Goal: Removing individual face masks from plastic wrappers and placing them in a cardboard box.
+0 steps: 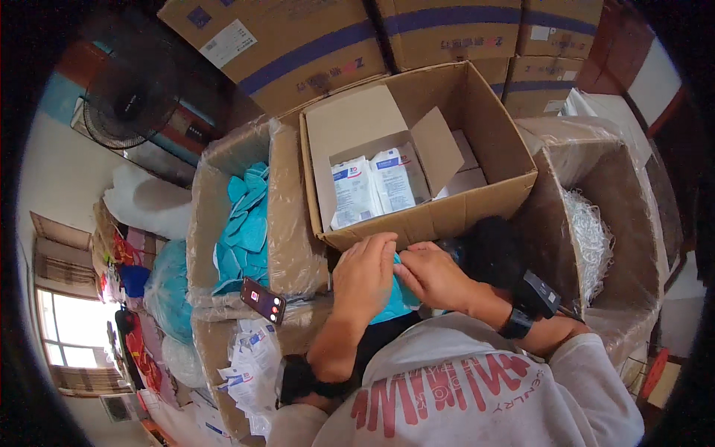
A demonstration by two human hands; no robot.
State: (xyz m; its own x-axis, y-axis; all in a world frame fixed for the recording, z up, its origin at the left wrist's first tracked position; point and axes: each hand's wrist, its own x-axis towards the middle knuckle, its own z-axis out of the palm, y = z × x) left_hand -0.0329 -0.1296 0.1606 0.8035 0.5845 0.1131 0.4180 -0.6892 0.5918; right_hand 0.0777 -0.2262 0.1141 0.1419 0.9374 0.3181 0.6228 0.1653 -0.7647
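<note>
Close against my body, in front of the large carton, both hands are on a teal folded piece [397,299] that looks like a face mask. My left hand [363,272] presses along its left side with the fingers together. My right hand [433,274] grips its upper right edge with curled fingers and the thumb on top. The fingers hide much of the piece. Just beyond, a small inner box [354,112] with raised flaps holds white printed packets [395,180] standing in it. It sits inside the large brown carton [417,223].
At left, a plastic-lined carton [287,216] holds many teal pieces [242,231]; a phone [263,299] rests at its near edge. White packets [252,365] lie below it. A right-hand carton [633,231] holds white cords [588,242]. Sealed cartons [447,30] stand behind; a fan [126,108] is far left.
</note>
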